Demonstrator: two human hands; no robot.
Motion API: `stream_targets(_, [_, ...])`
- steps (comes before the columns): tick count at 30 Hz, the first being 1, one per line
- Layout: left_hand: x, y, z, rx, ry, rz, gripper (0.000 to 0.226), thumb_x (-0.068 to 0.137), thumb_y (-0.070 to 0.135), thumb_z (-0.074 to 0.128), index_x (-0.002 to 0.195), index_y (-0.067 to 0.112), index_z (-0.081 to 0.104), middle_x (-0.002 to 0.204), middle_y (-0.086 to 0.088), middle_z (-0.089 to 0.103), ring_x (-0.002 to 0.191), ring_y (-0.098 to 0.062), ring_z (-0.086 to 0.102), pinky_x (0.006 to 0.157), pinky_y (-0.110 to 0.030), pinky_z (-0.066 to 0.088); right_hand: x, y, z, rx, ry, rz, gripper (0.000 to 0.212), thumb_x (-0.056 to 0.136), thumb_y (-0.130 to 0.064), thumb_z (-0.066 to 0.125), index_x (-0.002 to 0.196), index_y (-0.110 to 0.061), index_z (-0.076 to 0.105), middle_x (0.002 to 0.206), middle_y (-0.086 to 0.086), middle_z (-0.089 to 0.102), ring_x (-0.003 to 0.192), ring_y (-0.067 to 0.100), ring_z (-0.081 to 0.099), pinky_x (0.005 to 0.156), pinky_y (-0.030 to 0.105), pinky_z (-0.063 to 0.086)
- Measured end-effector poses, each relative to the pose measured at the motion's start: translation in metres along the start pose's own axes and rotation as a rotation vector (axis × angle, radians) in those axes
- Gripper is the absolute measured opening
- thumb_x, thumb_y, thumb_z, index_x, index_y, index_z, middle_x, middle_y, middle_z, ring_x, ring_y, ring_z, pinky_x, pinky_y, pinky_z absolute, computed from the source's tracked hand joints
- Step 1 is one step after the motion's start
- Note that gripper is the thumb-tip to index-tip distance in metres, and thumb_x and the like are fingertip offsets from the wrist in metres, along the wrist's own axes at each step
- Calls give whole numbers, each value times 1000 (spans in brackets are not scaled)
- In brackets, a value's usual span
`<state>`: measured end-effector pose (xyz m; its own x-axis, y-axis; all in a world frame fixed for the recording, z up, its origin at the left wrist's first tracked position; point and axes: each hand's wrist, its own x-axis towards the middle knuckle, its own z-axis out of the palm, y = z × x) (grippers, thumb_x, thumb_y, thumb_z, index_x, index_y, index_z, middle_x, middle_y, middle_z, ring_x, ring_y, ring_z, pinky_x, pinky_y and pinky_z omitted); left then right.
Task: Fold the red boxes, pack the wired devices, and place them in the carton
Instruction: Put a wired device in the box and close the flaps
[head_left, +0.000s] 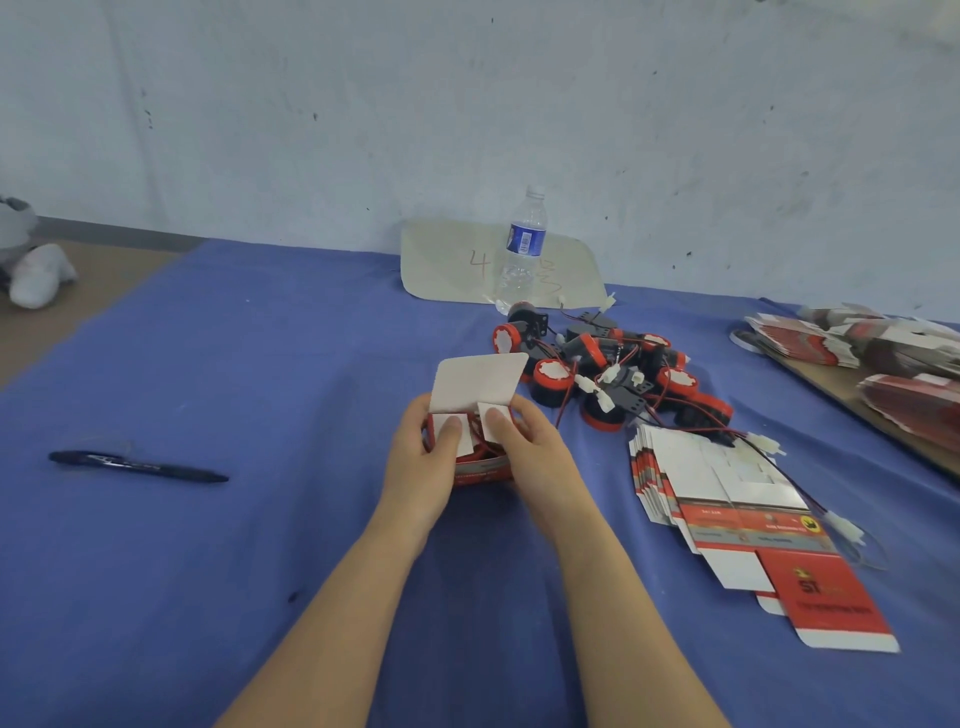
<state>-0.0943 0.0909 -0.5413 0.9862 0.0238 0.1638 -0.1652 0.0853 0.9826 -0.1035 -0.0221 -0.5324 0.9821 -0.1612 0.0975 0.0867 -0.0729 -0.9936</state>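
Forearms out, left hand (422, 470) and right hand (532, 449) gripped the red box (480, 472) on the blue cloth (260, 364), thumbs pressing both side flaps (451, 435) over the wired device (487, 448); I judged the wire needed tucking before the lid flap (478, 382) closed.

One wide-angle camera, worn on the person's head, looks forward and down over the blue-covered table (234, 338). Both forearms enter from the bottom edge, and the left hand (423, 457) and right hand (535, 447) meet on a red box (480, 470) near mid-frame — close beneath the lens. The sweep runs from a pen (137, 466) at the left to stacked flat boxes (805, 338) at the far right, and the pale wall (467, 104) straight ahead fills the upper part.
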Motion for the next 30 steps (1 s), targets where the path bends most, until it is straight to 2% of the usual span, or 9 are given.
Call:
stream_targets(3, [0, -1, 2, 20, -20, -20, 23, 98, 15, 49, 118, 25, 55, 107, 8, 63, 96, -6, 61, 76, -17, 48, 0, -5, -1, 74, 27, 102, 31, 101, -40, 37, 102, -31, 67, 108, -2, 71, 106, 19, 65, 97, 41, 49])
stream_targets(5, [1, -3, 1, 34, 27, -49, 18, 98, 19, 51, 114, 27, 53, 104, 8, 62, 93, -5, 60, 73, -17, 47, 1, -8, -2, 111, 147, 77, 33, 100, -47, 34, 103, -33, 64, 112, -5, 68, 105, 10, 62, 94, 29, 47])
stream_targets(7, [4, -3, -1, 66, 111, -76, 14, 97, 25, 52, 110, 28, 52, 102, 7, 61, 92, -9, 59, 75, -24, 48, -2, -12, -5, -21, 371, -132, 18, 100, -34, 42, 97, -32, 60, 97, -14, 67, 85, -5, 58, 74, 8, 44])
stream_targets(9, [6, -4, -5, 112, 196, -75, 11, 96, 29, 53, 107, 27, 51, 97, 9, 58, 94, -15, 58, 78, -29, 45, -7, -16, -10, -138, 490, -329, 21, 95, -13, 47, 90, -29, 59, 75, -16, 63, 60, -2, 50, 55, 8, 38])
stream_targets(13, [6, -3, -6, 209, 237, -10, 12, 96, 30, 52, 104, 22, 51, 100, 1, 57, 92, -17, 54, 74, -24, 38, -13, -28, 4, -320, 261, -456, 29, 87, 1, 48, 85, -25, 62, 74, -15, 65, 56, -2, 51, 51, 8, 36])
stream_targets(16, [5, -4, -5, 268, 229, 23, 10, 95, 24, 54, 103, 19, 51, 106, -4, 57, 90, -16, 53, 73, -22, 37, -12, -22, 14, -604, 94, -367, 33, 91, -1, 44, 106, -18, 67, 94, -15, 67, 85, 1, 60, 65, 7, 39])
stream_targets(18, [4, -3, -5, 285, 225, 44, 9, 94, 18, 53, 103, 19, 51, 106, -4, 59, 92, -18, 55, 74, -25, 40, -9, -16, 10, -743, 99, -310, 41, 92, -1, 39, 123, -18, 60, 117, -4, 63, 105, 15, 56, 73, 13, 36])
stream_targets(22, [1, -1, -1, 346, 170, 132, 16, 94, 15, 53, 109, 14, 56, 107, -3, 61, 96, -20, 57, 81, -33, 49, -6, -13, -3, -755, 116, -346, 42, 95, -4, 42, 128, -23, 59, 113, -6, 61, 92, 10, 50, 68, 2, 31])
stream_targets(30, [-3, 1, 2, 438, 135, 244, 20, 93, 18, 54, 113, 15, 57, 107, 1, 60, 95, -17, 56, 79, -29, 48, -3, -9, -7, -838, 174, -407, 15, 91, -14, 55, 98, -19, 68, 113, -12, 59, 89, 12, 57, 59, 14, 35])
